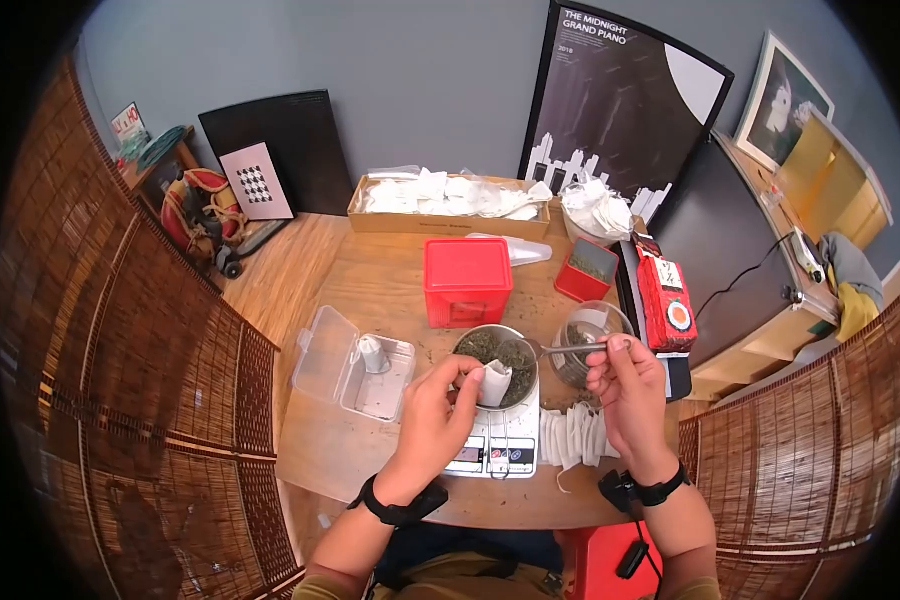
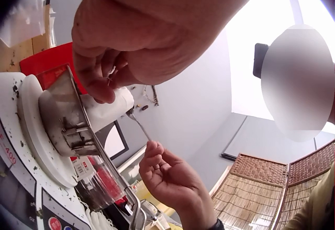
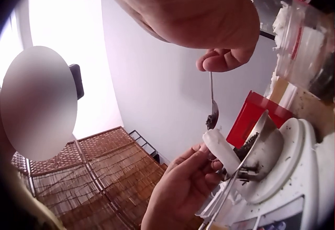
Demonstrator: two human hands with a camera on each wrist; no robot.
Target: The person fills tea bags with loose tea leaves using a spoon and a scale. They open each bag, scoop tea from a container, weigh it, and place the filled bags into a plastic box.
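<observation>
My left hand (image 1: 438,415) pinches the rim of a small white fabric tea bag (image 1: 495,388), standing with its mouth upward over a metal pan (image 2: 60,117). Dried dark green tea leaves fill the pan, which sits on a white kitchen scale (image 1: 526,458). The thin handle of a metal spoon (image 1: 575,349) is held between the thumb and fingers of my right hand (image 1: 632,395). In the right wrist view, the spoon's bowl carries a clump of dark leaves (image 3: 211,121) right above the bag's mouth.
A clear plastic box (image 1: 407,352) on the left holds one filled bag (image 1: 373,355). Empty white bags (image 1: 575,436) lie in a row right of the scale. Behind stand a red tin (image 1: 468,275), a clear jar (image 1: 567,372), a red leaf container (image 1: 570,282) and a cardboard tray (image 1: 410,224).
</observation>
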